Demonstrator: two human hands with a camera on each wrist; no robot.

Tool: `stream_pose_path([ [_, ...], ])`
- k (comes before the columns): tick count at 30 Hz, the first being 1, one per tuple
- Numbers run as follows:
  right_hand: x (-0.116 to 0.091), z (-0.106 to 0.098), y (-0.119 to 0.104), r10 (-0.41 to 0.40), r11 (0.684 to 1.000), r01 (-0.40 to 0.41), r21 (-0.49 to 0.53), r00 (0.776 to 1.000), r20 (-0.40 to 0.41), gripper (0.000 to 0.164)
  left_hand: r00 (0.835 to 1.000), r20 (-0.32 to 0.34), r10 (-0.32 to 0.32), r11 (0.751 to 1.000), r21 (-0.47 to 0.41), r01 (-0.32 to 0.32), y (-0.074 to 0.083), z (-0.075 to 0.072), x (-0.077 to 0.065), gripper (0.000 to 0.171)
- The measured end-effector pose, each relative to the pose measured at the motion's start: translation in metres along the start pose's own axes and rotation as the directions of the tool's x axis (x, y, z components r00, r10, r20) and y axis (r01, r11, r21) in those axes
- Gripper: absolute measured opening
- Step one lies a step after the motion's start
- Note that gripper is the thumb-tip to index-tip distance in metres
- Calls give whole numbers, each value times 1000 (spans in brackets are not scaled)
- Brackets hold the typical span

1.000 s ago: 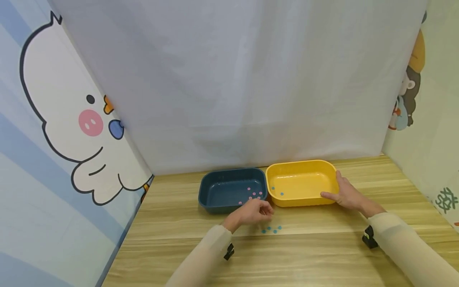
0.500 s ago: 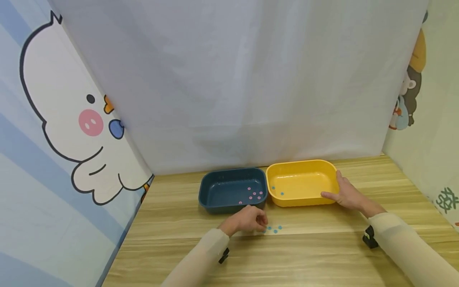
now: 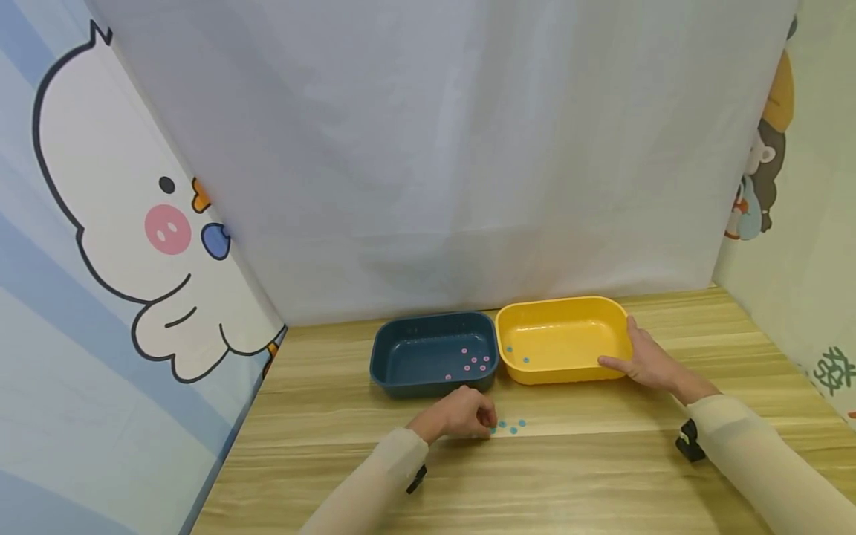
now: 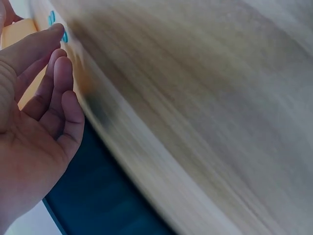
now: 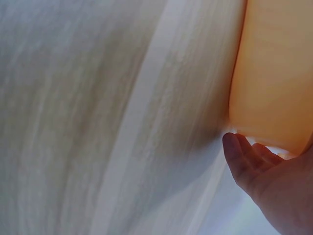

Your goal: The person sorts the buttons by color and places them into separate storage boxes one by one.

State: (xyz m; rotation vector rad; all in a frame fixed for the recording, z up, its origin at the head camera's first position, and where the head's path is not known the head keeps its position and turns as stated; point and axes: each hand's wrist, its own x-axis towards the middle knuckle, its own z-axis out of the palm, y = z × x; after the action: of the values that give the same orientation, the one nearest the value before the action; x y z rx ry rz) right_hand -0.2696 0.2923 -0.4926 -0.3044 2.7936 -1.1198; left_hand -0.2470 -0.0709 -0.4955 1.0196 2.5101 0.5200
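At seven o'clock from the yellow tray [image 3: 556, 377], I log blue discs [image 3: 513, 431] on the counter [image 3: 535, 483]; left hand [image 3: 461, 413] curled at nearest, pinch indeterminable; right hand [image 3: 647, 360] spread against tray's three-o'clock end.

Left of your frame: white cartoon bird [image 3: 107, 171] | upper centre: pale hanging cloth [image 3: 428, 148] | upper right: cartoon figure [image 3: 770, 167]

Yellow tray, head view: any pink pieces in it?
No, the yellow tray holds two blue pieces, while the pink ones lie in the dark blue tray.
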Motion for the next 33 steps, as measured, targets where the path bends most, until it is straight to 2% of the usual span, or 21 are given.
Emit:
stream_pose_path([
  [9, 1, 0, 2, 1, 1000, -1, -9, 1000, -6, 114, 1000, -12, 16, 999, 46, -15, -3, 8, 5, 8],
  [25, 2, 1, 3, 3, 1000, -3, -1, 1000, -2, 115, 1000, -30, 5, 999, -53, -7, -5, 7, 3, 8],
  [33, 1, 0, 2, 10, 1000, -10, 6, 1000, 9, 114, 1000, 6, -24, 996, -86, 24, -4, 7, 4, 10],
])
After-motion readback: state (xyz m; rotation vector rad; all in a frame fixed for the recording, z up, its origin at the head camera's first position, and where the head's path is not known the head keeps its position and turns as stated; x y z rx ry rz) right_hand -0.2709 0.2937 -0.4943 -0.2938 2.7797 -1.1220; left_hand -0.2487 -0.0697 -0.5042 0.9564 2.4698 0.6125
